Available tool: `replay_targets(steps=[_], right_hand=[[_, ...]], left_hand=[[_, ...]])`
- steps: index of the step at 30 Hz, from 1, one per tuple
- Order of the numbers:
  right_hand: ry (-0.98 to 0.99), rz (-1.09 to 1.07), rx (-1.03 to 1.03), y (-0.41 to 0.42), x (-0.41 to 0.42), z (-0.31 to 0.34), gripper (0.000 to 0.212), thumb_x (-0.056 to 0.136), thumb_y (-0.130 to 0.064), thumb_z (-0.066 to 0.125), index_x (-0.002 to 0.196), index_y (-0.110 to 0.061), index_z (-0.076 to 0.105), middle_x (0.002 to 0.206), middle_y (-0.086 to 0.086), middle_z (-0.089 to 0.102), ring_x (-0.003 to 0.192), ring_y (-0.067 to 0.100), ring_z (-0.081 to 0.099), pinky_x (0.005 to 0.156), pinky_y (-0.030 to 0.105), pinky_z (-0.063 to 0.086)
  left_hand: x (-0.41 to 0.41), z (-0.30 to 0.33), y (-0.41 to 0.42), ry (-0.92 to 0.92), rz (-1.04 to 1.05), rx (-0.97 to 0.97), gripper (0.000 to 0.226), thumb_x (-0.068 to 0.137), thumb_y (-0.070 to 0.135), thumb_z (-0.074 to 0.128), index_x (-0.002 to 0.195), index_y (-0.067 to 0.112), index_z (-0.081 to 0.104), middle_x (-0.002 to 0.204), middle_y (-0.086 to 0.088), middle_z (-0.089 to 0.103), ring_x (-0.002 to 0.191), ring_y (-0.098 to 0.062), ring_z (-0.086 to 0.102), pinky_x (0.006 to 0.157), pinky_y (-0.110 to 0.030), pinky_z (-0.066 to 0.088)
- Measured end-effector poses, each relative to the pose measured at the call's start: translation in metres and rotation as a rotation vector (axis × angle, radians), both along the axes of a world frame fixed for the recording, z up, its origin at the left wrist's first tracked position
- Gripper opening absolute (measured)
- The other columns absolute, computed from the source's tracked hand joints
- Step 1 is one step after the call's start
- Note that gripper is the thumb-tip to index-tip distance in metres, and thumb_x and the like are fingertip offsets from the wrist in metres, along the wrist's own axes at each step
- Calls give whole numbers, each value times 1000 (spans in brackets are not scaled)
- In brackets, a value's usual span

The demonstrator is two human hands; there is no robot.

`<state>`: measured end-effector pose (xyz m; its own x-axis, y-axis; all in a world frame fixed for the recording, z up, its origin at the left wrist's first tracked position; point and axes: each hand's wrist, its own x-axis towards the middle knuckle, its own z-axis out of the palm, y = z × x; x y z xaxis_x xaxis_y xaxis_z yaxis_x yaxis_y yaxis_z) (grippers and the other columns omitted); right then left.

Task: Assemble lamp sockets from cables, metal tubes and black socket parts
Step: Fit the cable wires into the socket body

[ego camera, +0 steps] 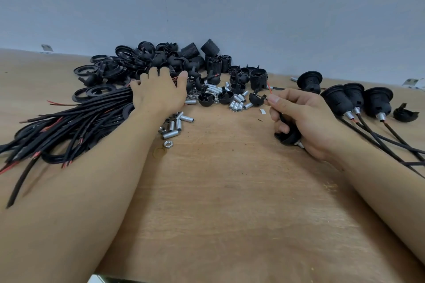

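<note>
Fig.: mid-assembly. My right hand (299,117) grips socket cap w/ cable (287,135); left hand (161,92), fingers spread, reaches the parts pile (161,57). Next, prob.: pick socket body.

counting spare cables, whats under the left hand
The left hand lies on the near end of the bundle of black cables with red wire ends, fingers reaching into the pile of black plastic socket parts. Whatever its palm covers stays hidden.

Parts spread along the wall side.
Black cables (69,122) bundled left; metal tubes (236,104) and black socket parts (161,60) piled centre; assembled sockets (354,101) right.
</note>
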<state>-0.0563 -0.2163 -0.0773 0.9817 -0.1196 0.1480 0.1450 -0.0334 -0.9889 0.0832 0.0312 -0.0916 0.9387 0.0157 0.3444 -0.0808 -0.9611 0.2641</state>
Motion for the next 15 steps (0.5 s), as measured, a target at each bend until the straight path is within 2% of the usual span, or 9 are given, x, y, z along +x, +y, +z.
replay_targets(steps=[2,5,9,13,15], right_hand=[[4,-1,4,0,0,0,13,93,-18,63,88,-6,63,59,2,55,43,13,37,48,22,35],[7,-4,9,0,-1,1,12,93,-16,63,88,-5,63,59,2,55,42,13,37,46,21,36],[10,3,14,0,0,0,12,94,-16,62,89,-5,64,59,3,55,43,13,37,46,21,36],[10,7,5,-1,1,-1,14,93,-17,63,92,-3,64,59,2,55,44,13,37,47,21,36],[5,10,2,-2,2,-1,14,93,-17,63,91,-3,64,59,2,56,43,13,38,46,21,36]], left_hand=[[2,2,0,-22,5,-49,70,97,67,18,130,17,53,144,-13,42,131,-38,40,109,-56,23],[8,7,1,-27,68,-157,80,94,72,17,131,7,48,139,-15,44,122,-39,50,106,-55,27],[19,9,5,-12,132,-175,64,96,54,34,134,3,45,138,-20,45,117,-42,53,104,-51,29],[18,6,4,11,112,-121,64,86,50,48,132,6,45,134,-19,52,124,-39,47,104,-52,30],[19,5,5,0,102,-104,53,87,46,48,126,10,49,128,-17,56,124,-38,45,103,-52,30]])
